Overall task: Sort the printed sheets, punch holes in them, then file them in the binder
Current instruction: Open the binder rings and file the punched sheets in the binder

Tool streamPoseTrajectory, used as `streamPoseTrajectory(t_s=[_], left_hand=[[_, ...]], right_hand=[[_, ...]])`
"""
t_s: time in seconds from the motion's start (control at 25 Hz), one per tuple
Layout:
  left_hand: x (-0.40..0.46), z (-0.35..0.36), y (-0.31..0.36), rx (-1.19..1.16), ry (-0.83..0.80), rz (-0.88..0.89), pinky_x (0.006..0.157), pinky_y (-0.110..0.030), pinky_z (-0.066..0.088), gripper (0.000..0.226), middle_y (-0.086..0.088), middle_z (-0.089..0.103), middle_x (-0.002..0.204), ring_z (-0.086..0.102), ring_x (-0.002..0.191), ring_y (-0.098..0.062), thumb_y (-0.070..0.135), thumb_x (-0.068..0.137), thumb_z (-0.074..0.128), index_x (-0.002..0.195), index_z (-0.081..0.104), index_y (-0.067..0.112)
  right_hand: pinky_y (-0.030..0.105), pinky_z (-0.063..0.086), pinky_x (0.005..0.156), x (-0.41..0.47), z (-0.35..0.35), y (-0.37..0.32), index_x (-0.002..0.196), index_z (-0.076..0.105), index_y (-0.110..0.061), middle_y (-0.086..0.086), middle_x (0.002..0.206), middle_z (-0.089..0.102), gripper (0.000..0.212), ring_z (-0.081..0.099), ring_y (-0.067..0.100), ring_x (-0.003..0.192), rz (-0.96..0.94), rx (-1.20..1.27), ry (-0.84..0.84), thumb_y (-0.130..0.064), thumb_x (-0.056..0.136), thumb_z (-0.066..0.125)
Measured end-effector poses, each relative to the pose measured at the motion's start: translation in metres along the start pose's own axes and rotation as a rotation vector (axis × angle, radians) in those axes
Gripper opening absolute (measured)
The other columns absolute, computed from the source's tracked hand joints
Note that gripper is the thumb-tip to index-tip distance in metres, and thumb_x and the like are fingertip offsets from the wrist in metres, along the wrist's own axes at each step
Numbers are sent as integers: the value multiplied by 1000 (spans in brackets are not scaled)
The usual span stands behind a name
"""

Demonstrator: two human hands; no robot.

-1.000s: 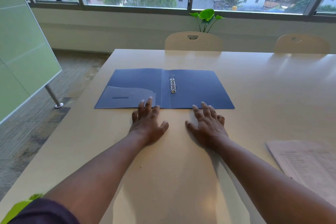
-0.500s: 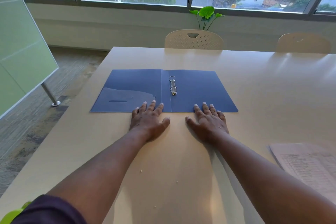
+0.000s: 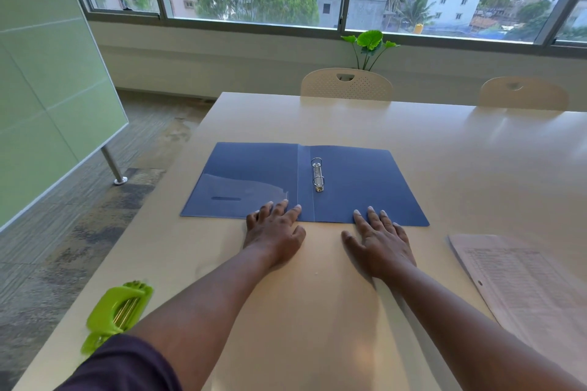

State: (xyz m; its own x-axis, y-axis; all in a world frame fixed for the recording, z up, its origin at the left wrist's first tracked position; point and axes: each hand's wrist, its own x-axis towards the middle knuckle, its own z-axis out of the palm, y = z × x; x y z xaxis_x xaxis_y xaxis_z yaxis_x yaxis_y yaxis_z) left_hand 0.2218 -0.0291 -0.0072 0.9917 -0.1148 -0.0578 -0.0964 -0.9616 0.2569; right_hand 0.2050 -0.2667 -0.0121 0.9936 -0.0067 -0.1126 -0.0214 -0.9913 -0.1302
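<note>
Both hands, left hand (image 3: pixel 275 233) and right hand (image 3: pixel 379 241), lie flat and hold nothing, fingertips now over the near edge of the open binder (image 3: pixel 355 181); punched sheets (image 3: pixel 521 282) wait near-right, so filing looks next.

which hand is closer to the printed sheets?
Right. The right hand lies flat just left of the printed sheets; the left hand is farther left, fingertips on the binder.

Both forearms are bare up to the left hand (image 3: pixel 275 236) and the right hand (image 3: pixel 379 243). At 7 o'clock, a dark purple sleeve (image 3: pixel 124 365) covers the left upper arm.
</note>
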Motion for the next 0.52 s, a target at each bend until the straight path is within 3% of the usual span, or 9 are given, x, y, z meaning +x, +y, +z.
streamPoseTrajectory(t_s=[0.28,0.52], left_hand=[[-65,5,5,-21,4,35,115,-43,15,61,6,25,167,14,152,-21,48,97,28,157,31,40],[-113,6,7,-76,17,57,110,-39,20,58,9,33,163,22,146,-19,44,97,31,155,38,41]], right_hand=[[47,4,124,-64,8,9,160,11,-40,-8,171,4,74,-1,18,158,17,-9,19,-74,94,13],[46,13,114,-110,9,10,152,36,-41,-9,164,30,65,19,15,152,35,5,122,-66,95,20]])
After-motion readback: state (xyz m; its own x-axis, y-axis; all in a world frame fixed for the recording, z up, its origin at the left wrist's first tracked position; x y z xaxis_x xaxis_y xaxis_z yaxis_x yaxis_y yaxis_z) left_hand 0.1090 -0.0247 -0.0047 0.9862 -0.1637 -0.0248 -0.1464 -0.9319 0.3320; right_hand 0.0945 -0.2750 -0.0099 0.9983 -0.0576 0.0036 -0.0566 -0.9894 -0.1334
